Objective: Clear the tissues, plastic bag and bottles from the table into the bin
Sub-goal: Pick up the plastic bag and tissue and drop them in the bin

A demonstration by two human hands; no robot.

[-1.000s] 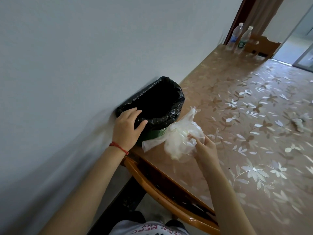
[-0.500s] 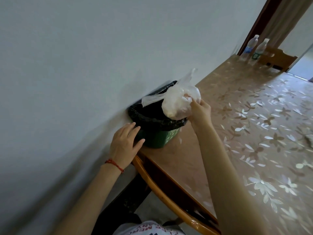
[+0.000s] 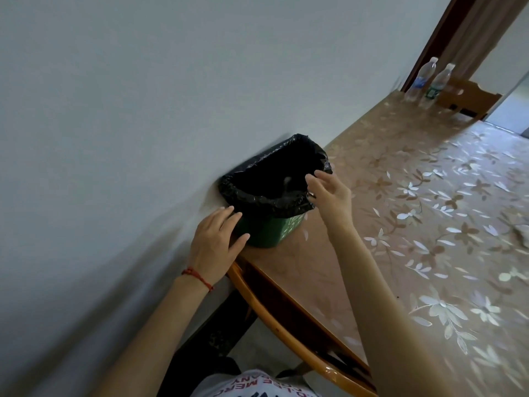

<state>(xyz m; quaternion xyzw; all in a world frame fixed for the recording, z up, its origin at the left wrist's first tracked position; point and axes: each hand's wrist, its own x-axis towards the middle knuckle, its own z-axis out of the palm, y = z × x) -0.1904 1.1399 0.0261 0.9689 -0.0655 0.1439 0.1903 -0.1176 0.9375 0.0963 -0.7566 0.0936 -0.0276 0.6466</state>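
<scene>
A small green bin [image 3: 272, 230] lined with a black bag [image 3: 274, 173] stands on the table's near left corner against the wall. My left hand [image 3: 217, 242] rests on the bin's near side with its fingers spread. Over the bin's right rim hovers my right hand [image 3: 329, 190], fingers loose and holding nothing. A faint pale shape shows inside the dark liner; the plastic bag is otherwise out of sight. Two clear plastic bottles [image 3: 420, 78] [image 3: 436, 84] stand upright at the table's far end. A crumpled tissue [image 3: 522, 230] lies at the right edge of view.
The table [image 3: 400, 224] carries a brown cloth with white flowers and has a wooden rim [image 3: 286, 325]. A grey wall runs along its left side. A wooden chair back [image 3: 469, 96] stands beyond the bottles, near a doorway.
My right hand lifted the plastic bag from the table to above the bin, then let it go into the bin. My left hand slid from the rim down the bin's side.
</scene>
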